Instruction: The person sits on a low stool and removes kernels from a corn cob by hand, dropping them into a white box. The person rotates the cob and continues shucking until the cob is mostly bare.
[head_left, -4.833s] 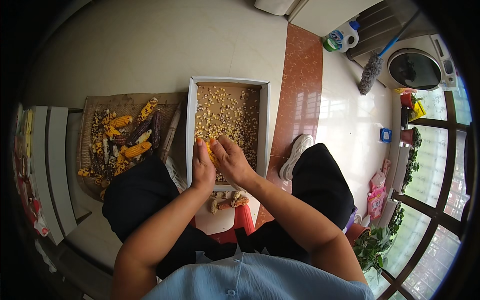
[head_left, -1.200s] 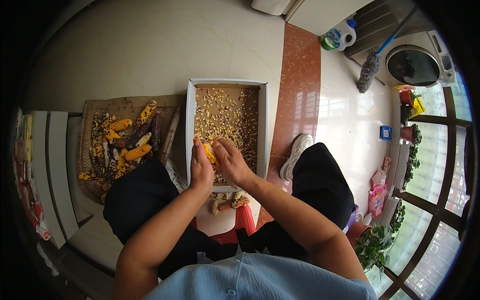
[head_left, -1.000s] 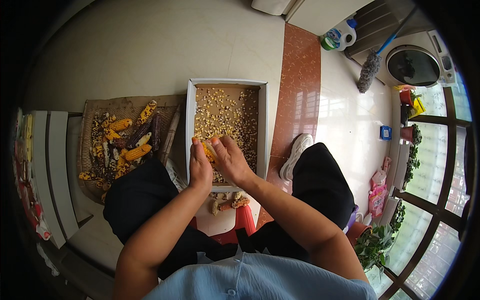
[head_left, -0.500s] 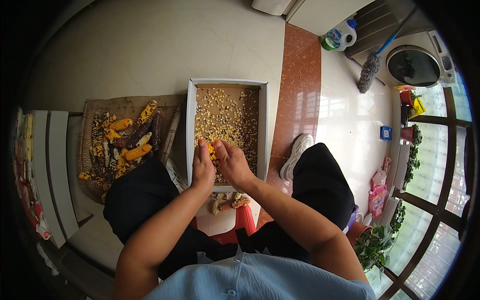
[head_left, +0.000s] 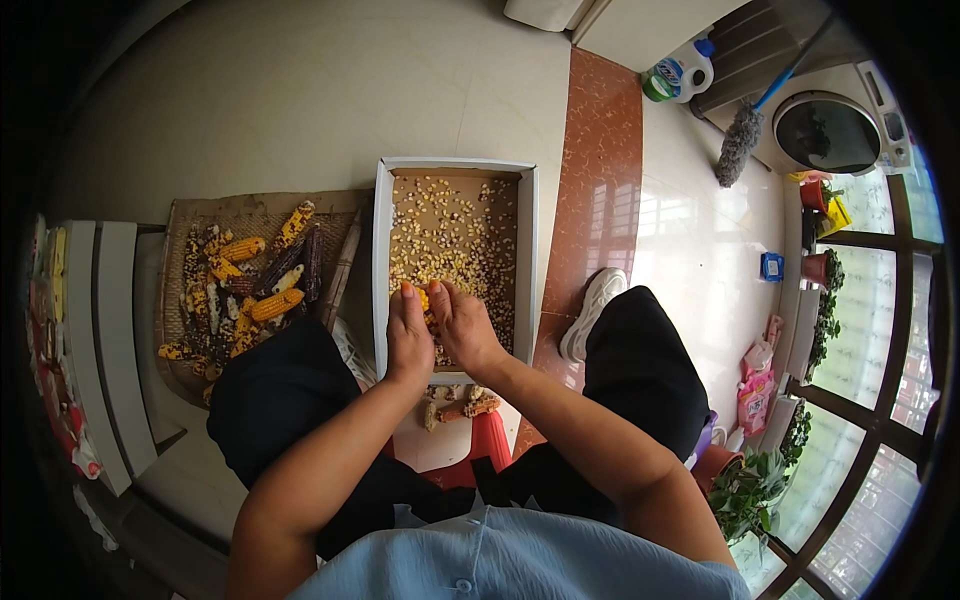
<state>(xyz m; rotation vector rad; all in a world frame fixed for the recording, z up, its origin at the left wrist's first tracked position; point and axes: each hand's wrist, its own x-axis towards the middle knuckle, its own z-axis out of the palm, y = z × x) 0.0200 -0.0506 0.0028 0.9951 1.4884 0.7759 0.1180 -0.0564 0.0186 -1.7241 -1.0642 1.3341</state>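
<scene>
Over the near part of a shallow white cardboard box point(head_left: 528, 270), my left hand point(head_left: 408, 340) and my right hand point(head_left: 466, 328) are close together with thumbs side by side. Both are closed around a yellow corn cob point(head_left: 431, 318), most of it hidden by the fingers. Loose corn kernels point(head_left: 440, 225), pale and yellow, lie scattered over the brown bottom of the box. Below the box's near edge, between my legs, lie several stripped corn cobs point(head_left: 456, 409).
To the left, a woven mat point(head_left: 182, 235) carries several yellow and dark corn ears point(head_left: 275, 304). A red object point(head_left: 490, 437) stands between my knees. My white shoe point(head_left: 597, 315) is right of the box. Potted plants point(head_left: 752, 492) line the windows.
Both hands have shifted very slightly, the left a little to the right and nearer me, still around the corn cob. The box and the mat have stayed put.
</scene>
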